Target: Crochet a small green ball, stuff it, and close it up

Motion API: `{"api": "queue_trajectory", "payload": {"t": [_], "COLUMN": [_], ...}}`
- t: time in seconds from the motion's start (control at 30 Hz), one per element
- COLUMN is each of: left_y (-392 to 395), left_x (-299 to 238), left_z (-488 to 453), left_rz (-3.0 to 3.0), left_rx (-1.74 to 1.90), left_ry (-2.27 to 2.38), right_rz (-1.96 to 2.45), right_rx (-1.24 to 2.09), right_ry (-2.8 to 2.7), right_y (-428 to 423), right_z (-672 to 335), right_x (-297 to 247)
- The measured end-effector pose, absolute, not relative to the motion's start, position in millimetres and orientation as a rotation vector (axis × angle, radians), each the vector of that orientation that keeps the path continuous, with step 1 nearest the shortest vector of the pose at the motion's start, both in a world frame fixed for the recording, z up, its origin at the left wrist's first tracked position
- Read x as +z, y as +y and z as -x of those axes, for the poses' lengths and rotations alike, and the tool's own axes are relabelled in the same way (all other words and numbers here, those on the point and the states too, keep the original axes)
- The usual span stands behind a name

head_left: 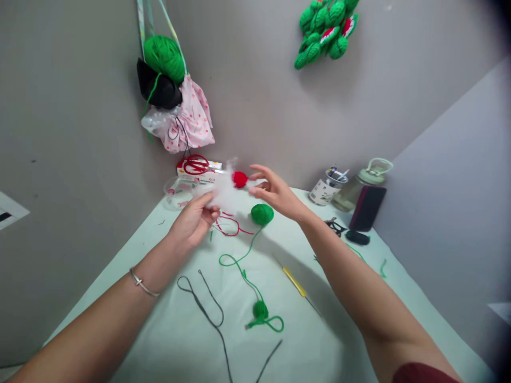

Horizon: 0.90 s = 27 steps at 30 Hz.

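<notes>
Wall, upper left: a round green yarn skein [163,56] sits over a pink dotted fabric bag [194,119], both hanging.
Left hand [195,221]: fingers clenched on the lower end of a white fluffy stuffing tuft [224,192], held above the table.
Red-handled scissors [196,165]: lying on a white box behind the tuft.
Small red crocheted ball [240,179]: in the air between both hands, touching the tuft's upper right end.
Right hand [275,194]: thumb and fingers pinching the tuft's right end just beside the red ball, with the index finger lifted free.
Pale green table [167,340]: a green yarn ball [262,214] lies below the hands and a yellow-handled crochet hook [294,281] lies nearer.
Far right: a clear water bottle [361,183] with a dark phone [367,207] leaning against it.
</notes>
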<state>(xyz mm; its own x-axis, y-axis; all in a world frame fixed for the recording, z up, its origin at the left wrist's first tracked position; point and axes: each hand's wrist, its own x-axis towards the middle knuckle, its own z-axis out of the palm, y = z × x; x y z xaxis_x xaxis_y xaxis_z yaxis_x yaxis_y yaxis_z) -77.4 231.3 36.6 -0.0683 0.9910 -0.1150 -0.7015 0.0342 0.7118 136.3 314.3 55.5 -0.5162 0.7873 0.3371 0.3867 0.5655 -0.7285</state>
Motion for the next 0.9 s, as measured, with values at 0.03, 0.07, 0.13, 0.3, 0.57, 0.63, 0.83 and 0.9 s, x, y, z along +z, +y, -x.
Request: {"api": "queue_trajectory", "payload": {"t": [0.03, 0.07, 0.13, 0.3, 0.57, 0.63, 0.83, 0.9], "left_y": [229.9, 227.6, 220.9, 203.5, 211.2, 211.5, 200.0, 194.0], "left_x": [35.5, 34.7, 33.4, 28.5, 29.3, 30.5, 35.8, 37.3], "left_z": [71.8, 65.3, 51.3, 27.3, 45.8, 51.1, 51.0, 48.6], "left_rz": [-0.532, -0.556, -0.596, -0.792, -0.851, -0.88, -0.943, -0.973], "left_rx": [1.478, 1.453, 1.414, 1.291, 1.438, 1.443, 1.219, 1.135], "left_ry": [0.739, 0.744, 0.733, 0.689, 0.775, 0.74, 0.659, 0.705], "right_rz": [0.822, 0.76, 0.741, 1.044, 0.832, 0.732, 0.746, 0.806], "right_rx": [0.921, 0.971, 0.86, 0.298, 0.556, 0.736, 0.708, 0.664], "right_ry": [-2.082, -2.031, -2.017, -2.197, -2.31, -2.555, -2.918, -2.868], "right_y": [297.5, 282.3, 259.2, 235.2, 173.6, 155.2, 119.2, 117.4], "right_z": [-130.4, -125.0, -116.6, -112.4, -153.1, -166.5, -175.8, -174.0], "right_x": [55.7, 55.0, 51.0, 37.6, 50.1, 49.4, 21.0, 8.3]}}
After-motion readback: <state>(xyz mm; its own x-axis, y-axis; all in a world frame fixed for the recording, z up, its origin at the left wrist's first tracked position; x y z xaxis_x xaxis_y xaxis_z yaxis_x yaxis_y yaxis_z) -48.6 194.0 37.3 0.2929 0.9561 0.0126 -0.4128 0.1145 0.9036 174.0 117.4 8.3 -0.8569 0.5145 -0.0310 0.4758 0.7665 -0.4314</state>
